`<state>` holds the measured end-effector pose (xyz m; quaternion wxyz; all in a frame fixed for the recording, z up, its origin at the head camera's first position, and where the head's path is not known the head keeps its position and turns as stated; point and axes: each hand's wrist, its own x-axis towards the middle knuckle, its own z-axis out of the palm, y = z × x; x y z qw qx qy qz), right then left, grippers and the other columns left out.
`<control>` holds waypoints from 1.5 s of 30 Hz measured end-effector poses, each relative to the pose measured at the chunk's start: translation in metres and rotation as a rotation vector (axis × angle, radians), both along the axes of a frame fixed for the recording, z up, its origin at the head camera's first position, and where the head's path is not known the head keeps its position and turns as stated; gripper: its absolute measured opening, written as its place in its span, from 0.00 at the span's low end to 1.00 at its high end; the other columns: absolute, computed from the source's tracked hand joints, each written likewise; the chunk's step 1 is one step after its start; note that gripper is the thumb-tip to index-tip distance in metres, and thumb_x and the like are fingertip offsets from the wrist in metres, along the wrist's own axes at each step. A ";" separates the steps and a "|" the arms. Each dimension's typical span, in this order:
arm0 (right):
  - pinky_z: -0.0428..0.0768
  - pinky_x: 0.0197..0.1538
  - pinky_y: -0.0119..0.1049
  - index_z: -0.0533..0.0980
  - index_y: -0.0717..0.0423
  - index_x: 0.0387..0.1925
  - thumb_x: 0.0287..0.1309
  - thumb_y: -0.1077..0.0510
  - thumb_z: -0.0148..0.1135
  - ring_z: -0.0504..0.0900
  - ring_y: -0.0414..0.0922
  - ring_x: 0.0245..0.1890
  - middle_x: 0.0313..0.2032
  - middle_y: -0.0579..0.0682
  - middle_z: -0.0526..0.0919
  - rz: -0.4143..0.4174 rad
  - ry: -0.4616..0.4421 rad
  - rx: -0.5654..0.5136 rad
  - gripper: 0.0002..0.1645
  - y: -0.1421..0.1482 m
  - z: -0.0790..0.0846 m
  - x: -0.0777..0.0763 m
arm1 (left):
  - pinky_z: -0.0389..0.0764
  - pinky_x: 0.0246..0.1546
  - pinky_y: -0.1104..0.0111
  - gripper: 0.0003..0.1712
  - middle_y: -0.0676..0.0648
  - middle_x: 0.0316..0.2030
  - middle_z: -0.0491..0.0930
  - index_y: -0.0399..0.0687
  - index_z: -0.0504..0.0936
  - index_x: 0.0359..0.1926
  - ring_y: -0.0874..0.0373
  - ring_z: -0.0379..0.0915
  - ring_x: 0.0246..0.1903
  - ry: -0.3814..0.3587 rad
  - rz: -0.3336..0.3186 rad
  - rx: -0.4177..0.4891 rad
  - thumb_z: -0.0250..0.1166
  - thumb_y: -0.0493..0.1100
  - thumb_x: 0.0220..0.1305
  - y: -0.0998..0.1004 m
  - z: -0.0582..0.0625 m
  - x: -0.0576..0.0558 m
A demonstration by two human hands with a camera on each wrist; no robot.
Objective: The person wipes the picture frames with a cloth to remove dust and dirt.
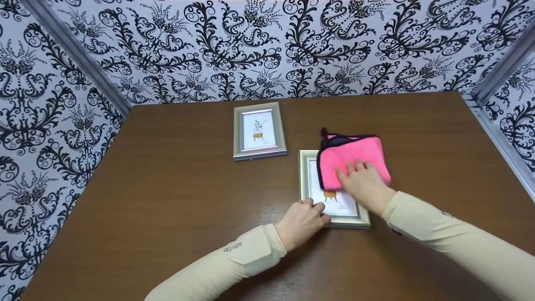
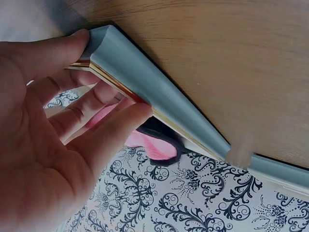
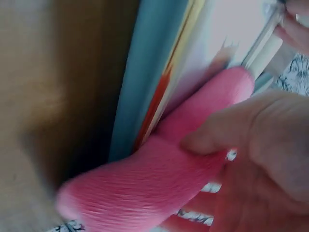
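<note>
A silver-edged picture frame [image 1: 363, 220], showing a print of a plant in an orange pot, lies face up on the table. My left hand [image 1: 303, 221] grips its near left corner; in the left wrist view, thumb and fingers lie around the frame's edge [image 2: 140, 72]. A pink cloth [image 1: 355, 154] with black trim covers the frame's far right part and hangs past its side. On it presses my right hand [image 1: 365, 184], fingers spread and bent. The right wrist view has the thumb against the cloth [image 3: 145, 183], with fingers partly hidden behind it.
A second, similar picture frame [image 1: 239, 129] lies face up farther back and to the left. The brown wooden table [image 1: 167, 188] is bounded by patterned walls [image 1: 259, 50] at the back and both sides.
</note>
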<state>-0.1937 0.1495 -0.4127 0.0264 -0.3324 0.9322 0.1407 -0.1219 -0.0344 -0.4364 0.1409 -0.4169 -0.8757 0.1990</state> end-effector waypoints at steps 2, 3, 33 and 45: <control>0.78 0.47 0.56 0.70 0.67 0.60 0.59 0.65 0.61 0.74 0.68 0.51 0.52 0.72 0.75 -0.024 0.035 0.011 0.27 -0.003 -0.001 0.006 | 0.73 0.21 0.74 0.07 0.57 0.34 0.77 0.65 0.83 0.37 0.61 0.71 0.27 0.003 -0.003 0.003 0.62 0.44 0.62 0.000 0.000 0.000; 0.79 0.43 0.54 0.70 0.68 0.59 0.58 0.64 0.63 0.75 0.67 0.48 0.49 0.72 0.76 -0.034 0.041 0.008 0.28 -0.005 0.000 0.009 | 0.73 0.21 0.74 0.07 0.57 0.34 0.77 0.65 0.83 0.37 0.61 0.71 0.27 0.005 -0.005 0.004 0.62 0.44 0.61 0.000 -0.001 0.000; 0.68 0.60 0.56 0.69 0.53 0.66 0.66 0.63 0.55 0.69 0.59 0.62 0.62 0.55 0.74 0.232 -0.338 -0.445 0.27 -0.007 -0.001 0.004 | 0.72 0.17 0.72 0.07 0.55 0.33 0.77 0.65 0.84 0.36 0.60 0.72 0.28 0.037 -0.046 0.026 0.63 0.44 0.61 -0.003 -0.004 -0.001; 0.71 0.52 0.58 0.76 0.55 0.56 0.55 0.68 0.62 0.77 0.60 0.47 0.51 0.57 0.81 0.158 0.003 -0.167 0.25 0.002 0.003 0.014 | 0.71 0.18 0.73 0.06 0.55 0.32 0.77 0.63 0.82 0.33 0.61 0.72 0.26 0.022 -0.048 0.063 0.68 0.46 0.52 -0.004 -0.004 -0.001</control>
